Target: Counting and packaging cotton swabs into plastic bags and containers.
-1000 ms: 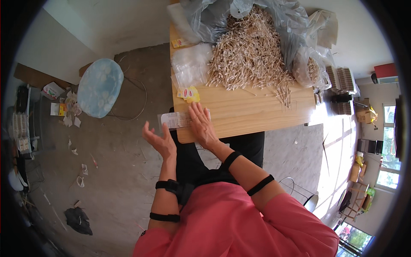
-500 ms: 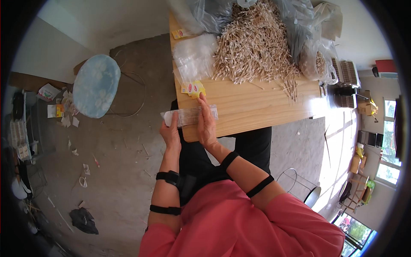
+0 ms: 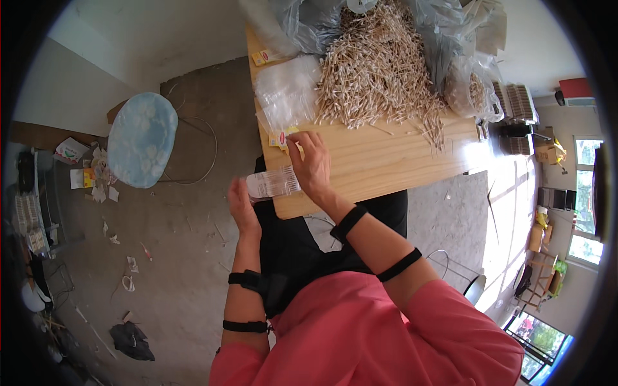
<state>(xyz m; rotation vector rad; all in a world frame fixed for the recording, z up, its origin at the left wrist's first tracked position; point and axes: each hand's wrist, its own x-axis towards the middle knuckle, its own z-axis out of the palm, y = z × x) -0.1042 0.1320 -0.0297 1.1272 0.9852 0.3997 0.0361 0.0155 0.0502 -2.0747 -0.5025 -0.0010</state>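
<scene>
A clear plastic packet of cotton swabs (image 3: 275,183) lies at the table's near left corner, its white rounded end sticking out past the edge. Beside that end is my left hand (image 3: 243,209), fingers stretched upward and slightly blurred, apparently not gripping the packet. My right hand (image 3: 312,164) is over the table just beyond the packet. Its thumb and index fingertip come together at a small yellow card (image 3: 280,138), and the hand partly covers the cards there. Empty clear plastic bags (image 3: 288,90) are stacked just behind the cards.
A large heap of loose cotton swabs (image 3: 380,71) covers the back of the wooden table (image 3: 373,174), with grey plastic bags (image 3: 315,26) around it. Another yellow card (image 3: 261,58) lies at the left edge. A blue-covered stool (image 3: 143,139) stands on the left.
My right hand has left the packet and moved to the yellow cards, turning its fingers leftward. My left hand has drawn back slightly left and down from the packet's end.
</scene>
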